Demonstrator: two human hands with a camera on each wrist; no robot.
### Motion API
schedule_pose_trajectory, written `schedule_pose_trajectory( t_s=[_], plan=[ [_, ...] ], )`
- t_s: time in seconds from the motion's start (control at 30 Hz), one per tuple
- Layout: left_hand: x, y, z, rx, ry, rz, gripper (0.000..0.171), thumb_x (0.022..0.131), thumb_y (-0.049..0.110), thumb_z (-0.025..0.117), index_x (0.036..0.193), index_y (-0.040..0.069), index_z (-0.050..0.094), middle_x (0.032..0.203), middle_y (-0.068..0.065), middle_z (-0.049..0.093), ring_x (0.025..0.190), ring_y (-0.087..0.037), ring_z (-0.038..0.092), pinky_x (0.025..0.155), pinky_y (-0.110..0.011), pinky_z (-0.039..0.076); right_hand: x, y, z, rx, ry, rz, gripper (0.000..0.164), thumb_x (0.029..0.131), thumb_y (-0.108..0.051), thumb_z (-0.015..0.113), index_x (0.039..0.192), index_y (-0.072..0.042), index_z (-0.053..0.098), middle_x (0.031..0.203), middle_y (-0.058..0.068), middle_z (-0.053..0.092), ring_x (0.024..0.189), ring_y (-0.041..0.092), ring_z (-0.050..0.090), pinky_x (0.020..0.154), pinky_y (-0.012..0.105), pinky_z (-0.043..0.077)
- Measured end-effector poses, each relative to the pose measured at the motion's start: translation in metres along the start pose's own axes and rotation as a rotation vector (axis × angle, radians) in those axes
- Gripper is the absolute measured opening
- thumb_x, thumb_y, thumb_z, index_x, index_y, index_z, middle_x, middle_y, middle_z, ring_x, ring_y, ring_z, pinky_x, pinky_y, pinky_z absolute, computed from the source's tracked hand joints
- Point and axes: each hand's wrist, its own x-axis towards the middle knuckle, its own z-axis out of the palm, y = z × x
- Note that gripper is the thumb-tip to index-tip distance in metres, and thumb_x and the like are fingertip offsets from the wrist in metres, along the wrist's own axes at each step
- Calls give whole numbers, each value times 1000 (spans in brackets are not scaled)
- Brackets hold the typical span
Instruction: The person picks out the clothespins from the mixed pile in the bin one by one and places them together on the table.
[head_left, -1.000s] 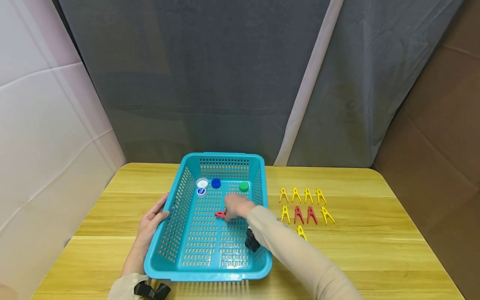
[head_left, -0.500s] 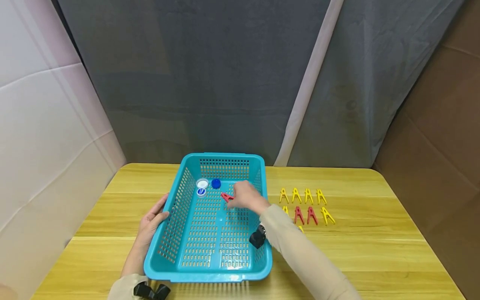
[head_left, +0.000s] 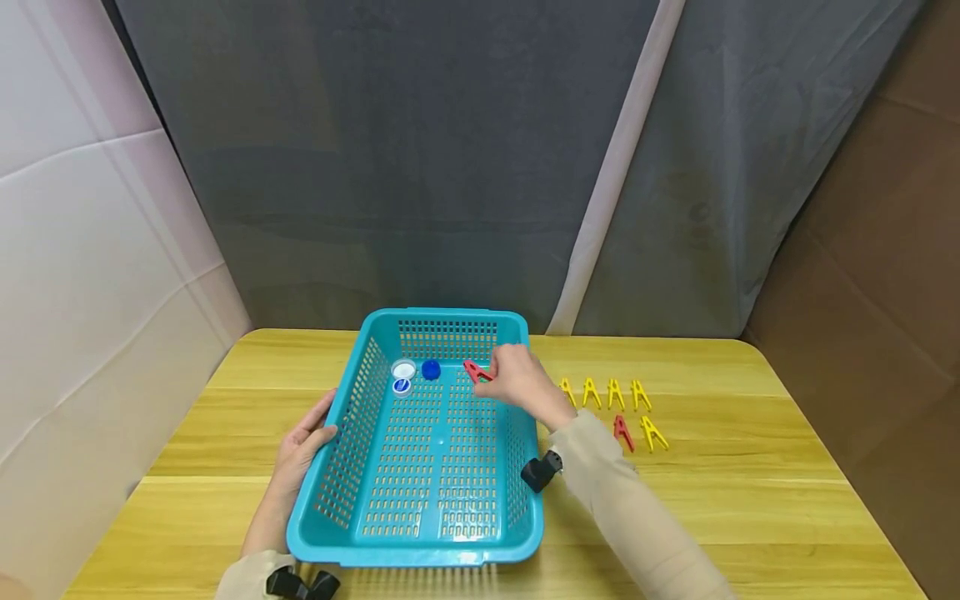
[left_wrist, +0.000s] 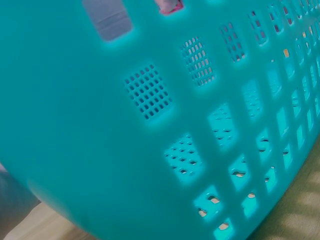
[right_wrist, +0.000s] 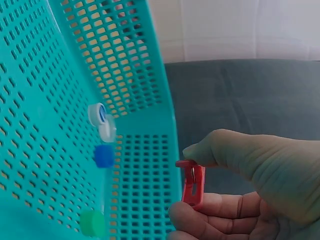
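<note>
My right hand [head_left: 523,385] pinches a red plastic clothespin [head_left: 477,372] between thumb and fingers, over the far right part of the turquoise basket [head_left: 415,553]. In the right wrist view the clothespin [right_wrist: 194,185] shows beside the basket's rim, its spring side visible. My left hand [head_left: 303,442] holds the basket's left rim, with the thumb at the edge and the fingertips hidden. Inside the basket, at the far end, lie a white cap [head_left: 403,369], a white cap with a blue mark [head_left: 402,387] and a blue cap [head_left: 431,370]. A green cap [right_wrist: 92,223] shows in the right wrist view.
On the wooden table [head_left: 750,467] right of the basket, yellow clothespins [head_left: 615,394] lie in a row. Nearer lie a red clothespin [head_left: 623,432] and a yellow clothespin [head_left: 653,433]; the right sleeve [head_left: 630,500] covers others. A grey curtain [head_left: 420,167] hangs behind.
My right hand has lifted the red clothespin from mid-basket and moved it right and away, over the far right part. Its arm now hides more of the table clothespins. The left hand stays put.
</note>
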Motion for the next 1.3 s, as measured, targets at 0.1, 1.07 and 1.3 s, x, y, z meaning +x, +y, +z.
schedule_pose_trajectory(
  t_s=[0.1, 1.07, 1.3],
  plan=[
    [0, 0, 0, -10, -1, -1, 50, 94, -1, 47, 141, 0, 32, 114, 23, 60, 106, 6, 54, 86, -14, 46, -6, 7, -7, 1, 23, 6, 32, 77, -21, 75, 65, -7, 49, 55, 1, 43, 48, 14, 43, 42, 20, 29],
    [2, -1, 1, 16, 11, -31, 52, 95, 0, 47, 142, -4, 26, 113, 26, 59, 105, 8, 54, 85, -13, 46, -75, 112, -39, 24, 203, 207, 30, 77, -17, 73, 67, -5, 48, 57, 3, 44, 49, 14, 38, 45, 24, 30],
    [2, -2, -1, 27, 0, -8, 52, 95, 0, 46, 142, -6, 25, 114, 24, 59, 105, 7, 54, 85, -13, 46, -93, 142, -32, 16, 209, 247, 35, 77, -18, 73, 59, -8, 44, 51, -1, 40, 47, 12, 36, 47, 25, 29]
  ],
)
